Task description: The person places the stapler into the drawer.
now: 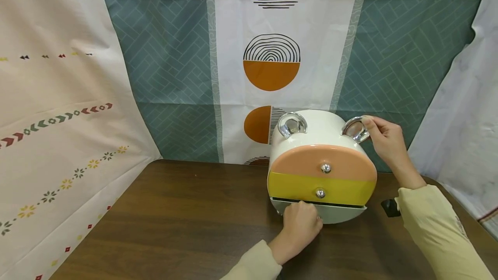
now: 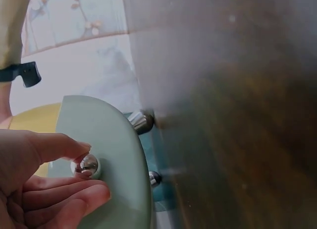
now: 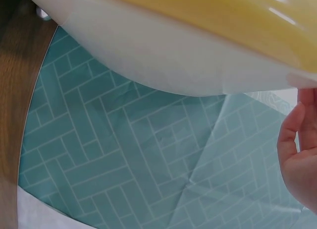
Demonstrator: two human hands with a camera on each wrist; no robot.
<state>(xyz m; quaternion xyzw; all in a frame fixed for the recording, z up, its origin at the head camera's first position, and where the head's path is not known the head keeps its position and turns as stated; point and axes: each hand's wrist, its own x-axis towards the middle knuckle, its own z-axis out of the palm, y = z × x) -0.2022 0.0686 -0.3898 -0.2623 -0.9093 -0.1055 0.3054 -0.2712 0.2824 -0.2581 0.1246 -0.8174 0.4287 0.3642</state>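
Observation:
A rounded white cabinet (image 1: pixel 319 126) stands on the table, its front split into peach (image 1: pixel 295 163), yellow (image 1: pixel 292 186) and grey-green drawers (image 1: pixel 340 214). Thumb and fingers of my left hand (image 1: pixel 301 226) pinch the small silver knob (image 2: pixel 89 164) of the grey-green bottom drawer. A dark gap runs along that drawer's top edge, so it sits slightly pulled out. Up at the top right, my right hand (image 1: pixel 385 139) grips a chrome ring (image 1: pixel 362 136). In the right wrist view the hand's hold is mostly cut off by the frame edge.
Another chrome ring (image 1: pixel 282 125) curves from the cabinet's top left. Silver knobs (image 1: pixel 326 168) sit on the upper drawers. Brown wooden table (image 1: pixel 186 219) stretches left of the cabinet. A patterned curtain (image 1: pixel 163 64) hangs close behind. Small metal feet (image 2: pixel 142 122) show under the cabinet.

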